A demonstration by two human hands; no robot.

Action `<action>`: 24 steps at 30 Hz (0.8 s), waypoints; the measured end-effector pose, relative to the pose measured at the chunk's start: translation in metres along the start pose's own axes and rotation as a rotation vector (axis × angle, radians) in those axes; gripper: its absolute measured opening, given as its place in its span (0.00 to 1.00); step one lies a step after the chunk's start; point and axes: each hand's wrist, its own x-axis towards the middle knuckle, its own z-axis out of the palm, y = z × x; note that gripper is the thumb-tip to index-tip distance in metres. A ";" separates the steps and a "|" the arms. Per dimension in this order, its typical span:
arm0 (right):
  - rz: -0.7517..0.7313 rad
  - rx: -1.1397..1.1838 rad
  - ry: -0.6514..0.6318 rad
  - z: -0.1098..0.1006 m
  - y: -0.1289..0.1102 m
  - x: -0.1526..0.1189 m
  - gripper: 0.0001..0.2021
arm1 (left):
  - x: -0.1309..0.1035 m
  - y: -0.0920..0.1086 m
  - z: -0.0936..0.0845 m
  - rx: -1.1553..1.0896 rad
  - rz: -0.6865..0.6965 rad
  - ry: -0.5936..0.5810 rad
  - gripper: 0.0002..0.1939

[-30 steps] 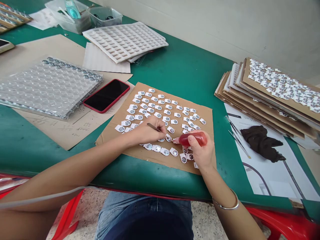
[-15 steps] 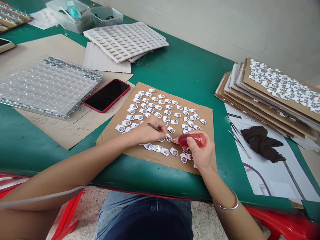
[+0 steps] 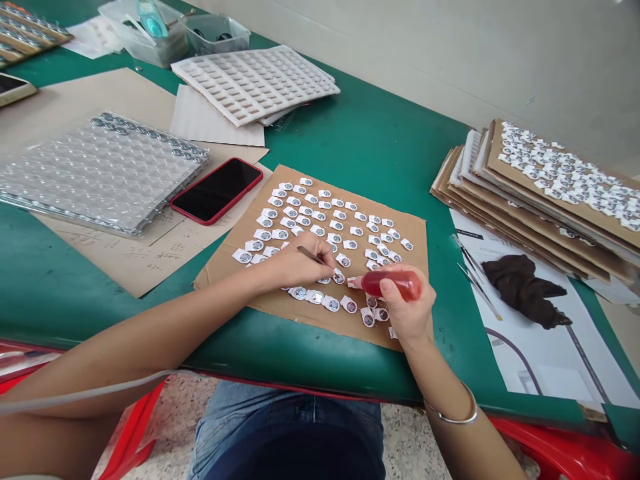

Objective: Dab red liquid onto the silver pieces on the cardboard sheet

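Note:
My left hand [image 3: 307, 261] is closed in a pinch around a thin dark tool, seemingly tweezers [image 3: 309, 254], whose tip meets a small white tabbed piece with a round metallic centre [image 3: 339, 276]. In my right hand [image 3: 410, 310] lies a red squeeze bottle [image 3: 393, 285], gripped on its side with its pale nozzle pointing left. A small gap separates the nozzle from that piece. Many similar tabbed pieces [image 3: 315, 297] lie in loose rows on a cardboard sheet [image 3: 300, 319] under both hands.
Left of the cardboard are a red-cased phone [image 3: 217, 191] and a clear plastic tray [image 3: 100, 173]. White foam trays [image 3: 260, 80] and plastic tubs [image 3: 215, 33] stand behind. To the right are stacked cardboard sheets [image 3: 470, 170], metal tweezers [image 3: 477, 280] and a dark cloth [image 3: 525, 287].
The bottle has drawn back slightly to the right, so its nozzle is now farther from the piece. My left hand keeps its place with the dark tool. The view has shifted a little.

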 end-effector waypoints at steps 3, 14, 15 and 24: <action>0.054 0.108 -0.002 0.000 -0.001 -0.001 0.13 | -0.001 0.003 0.000 0.007 -0.003 -0.004 0.05; -0.055 0.028 -0.067 0.003 -0.001 -0.002 0.11 | -0.002 0.006 -0.001 0.010 0.021 -0.001 0.04; -0.053 0.031 -0.072 0.003 -0.001 -0.002 0.11 | -0.002 0.006 -0.001 0.007 0.028 0.000 0.04; -0.033 0.021 -0.101 0.004 -0.001 -0.002 0.12 | -0.004 0.009 0.000 0.016 0.038 0.005 0.03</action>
